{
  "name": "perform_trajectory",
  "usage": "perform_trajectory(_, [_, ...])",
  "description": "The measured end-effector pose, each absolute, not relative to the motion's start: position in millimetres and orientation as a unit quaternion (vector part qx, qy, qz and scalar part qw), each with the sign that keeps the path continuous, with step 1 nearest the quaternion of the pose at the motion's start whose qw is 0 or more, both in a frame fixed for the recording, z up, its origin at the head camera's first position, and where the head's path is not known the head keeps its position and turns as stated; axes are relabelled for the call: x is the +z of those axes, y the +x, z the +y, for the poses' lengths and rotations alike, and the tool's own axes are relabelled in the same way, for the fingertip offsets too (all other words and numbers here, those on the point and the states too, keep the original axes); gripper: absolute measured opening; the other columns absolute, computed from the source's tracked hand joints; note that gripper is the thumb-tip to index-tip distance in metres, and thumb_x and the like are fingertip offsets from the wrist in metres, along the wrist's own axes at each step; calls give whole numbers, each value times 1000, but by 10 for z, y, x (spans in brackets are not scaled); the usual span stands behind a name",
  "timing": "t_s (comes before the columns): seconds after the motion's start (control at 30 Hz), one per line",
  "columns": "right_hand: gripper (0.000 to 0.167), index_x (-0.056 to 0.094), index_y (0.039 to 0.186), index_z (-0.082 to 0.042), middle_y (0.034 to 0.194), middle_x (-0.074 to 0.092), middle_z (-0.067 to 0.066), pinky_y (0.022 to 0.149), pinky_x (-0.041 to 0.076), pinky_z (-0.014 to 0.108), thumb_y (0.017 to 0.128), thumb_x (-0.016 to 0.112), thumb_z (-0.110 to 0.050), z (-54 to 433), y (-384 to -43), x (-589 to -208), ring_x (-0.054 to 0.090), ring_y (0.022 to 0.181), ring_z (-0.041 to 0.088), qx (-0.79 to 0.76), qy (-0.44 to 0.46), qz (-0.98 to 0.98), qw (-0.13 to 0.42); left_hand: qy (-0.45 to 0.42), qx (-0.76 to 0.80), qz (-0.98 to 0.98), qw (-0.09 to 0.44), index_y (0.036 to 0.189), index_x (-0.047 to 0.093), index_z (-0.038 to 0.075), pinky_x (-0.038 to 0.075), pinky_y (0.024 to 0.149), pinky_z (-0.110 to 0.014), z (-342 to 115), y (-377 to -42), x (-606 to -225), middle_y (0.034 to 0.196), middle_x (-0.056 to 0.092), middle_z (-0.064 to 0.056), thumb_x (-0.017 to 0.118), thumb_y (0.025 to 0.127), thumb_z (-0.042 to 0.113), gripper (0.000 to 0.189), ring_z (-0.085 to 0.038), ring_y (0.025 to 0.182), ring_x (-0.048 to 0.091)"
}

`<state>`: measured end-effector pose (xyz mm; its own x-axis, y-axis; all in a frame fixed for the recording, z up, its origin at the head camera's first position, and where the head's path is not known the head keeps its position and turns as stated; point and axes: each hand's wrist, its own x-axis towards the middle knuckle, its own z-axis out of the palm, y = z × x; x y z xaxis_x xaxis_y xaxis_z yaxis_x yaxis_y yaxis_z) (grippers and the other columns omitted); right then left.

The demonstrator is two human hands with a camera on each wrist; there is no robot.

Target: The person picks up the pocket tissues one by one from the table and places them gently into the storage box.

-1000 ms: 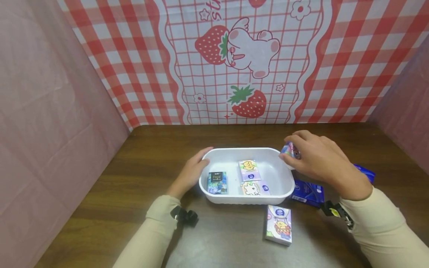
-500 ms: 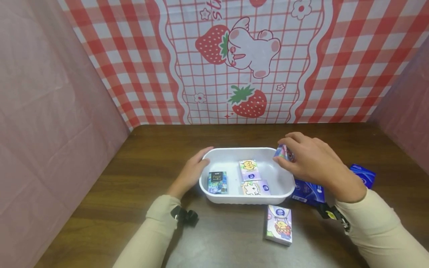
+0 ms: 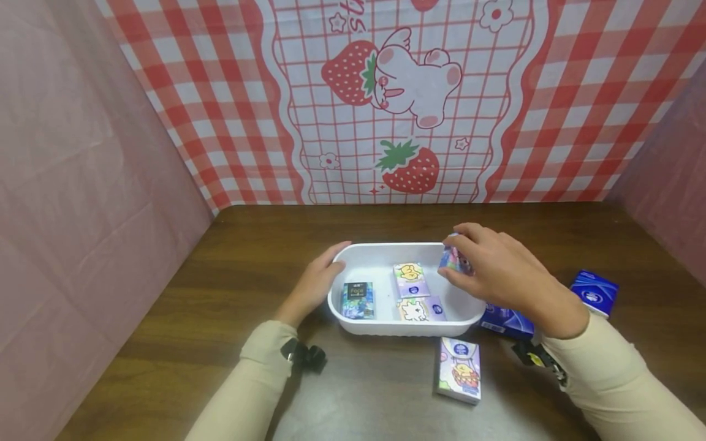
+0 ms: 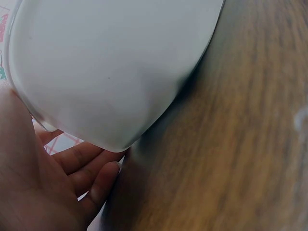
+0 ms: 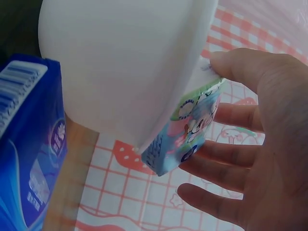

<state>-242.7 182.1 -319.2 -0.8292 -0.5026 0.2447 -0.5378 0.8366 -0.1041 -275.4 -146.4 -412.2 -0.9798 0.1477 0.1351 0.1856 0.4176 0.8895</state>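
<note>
A white plastic basin (image 3: 405, 329) stands on the table. My left hand (image 3: 311, 285) holds its left end, thumb over the rim; in the left wrist view the fingers (image 4: 98, 185) lie against the outer wall. Over the basin's right end, my right hand (image 3: 502, 269) pinches a colourful cartoon tissue pack (image 5: 185, 127) between thumb and fingers. Inside the basin lie a dark green-blue tissue pack (image 3: 358, 301) at the left and two pale purple cartoon tissue packs (image 3: 410, 280) near the middle.
Another cartoon tissue pack (image 3: 459, 370) lies in front of the basin. Two blue tissue packs (image 3: 594, 294) lie to its right, one close against the basin and partly behind my right hand. A checked strawberry cloth (image 3: 408, 110) hangs behind the brown table (image 3: 237, 294).
My right hand has moved left with the tissue pack, from beside the basin's right rim to over its right end. More of the far blue pack shows. The left hand stays put.
</note>
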Motion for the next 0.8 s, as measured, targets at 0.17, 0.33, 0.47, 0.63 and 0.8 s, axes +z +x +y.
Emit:
perform_trajectory(0.17, [57,63,132,-15,138,54,18,92,49,62,88,73,-49,1799,-2433,-3224,58,116,40,83,282,-950,109,-101,-532,-840,19,149,49,18,29,115,-54,-1465,-2755,-4124,151,49,-2,49,104,20,46,-26,139,43])
perform_trajectory(0.33, [56,63,131,-13,137,55,18,91,50,61,87,75,-47,1783,-2444,-3242,59,115,39,80,292,-946,118,-100,-532,-840,20,149,50,18,30,115,-54,-1466,-2764,-4131,150,49,-2,49,104,20,46,-26,138,44])
perform_trajectory(0.47, [56,63,131,-14,137,55,18,91,50,60,87,75,-46,1773,-2447,-3252,59,115,39,79,299,-944,119,-101,-533,-840,22,149,50,18,30,115,-53,-1465,-2760,-4130,150,50,-2,48,104,20,45,-26,138,44])
perform_trajectory(0.63, [57,63,131,-14,139,55,18,90,51,58,86,76,-46,1762,-2444,-3262,59,115,38,72,306,-942,121,-101,-534,-839,21,149,50,18,30,115,-54,-1465,-2756,-4127,150,50,-3,48,104,20,45,-26,138,44])
perform_trajectory(0.8, [58,64,131,-16,141,53,16,91,52,57,85,76,-48,1763,-2434,-3276,58,117,38,69,310,-940,126,-99,-534,-839,19,149,50,18,30,115,-54,-1464,-2758,-4127,151,49,-2,48,104,21,45,-26,138,43])
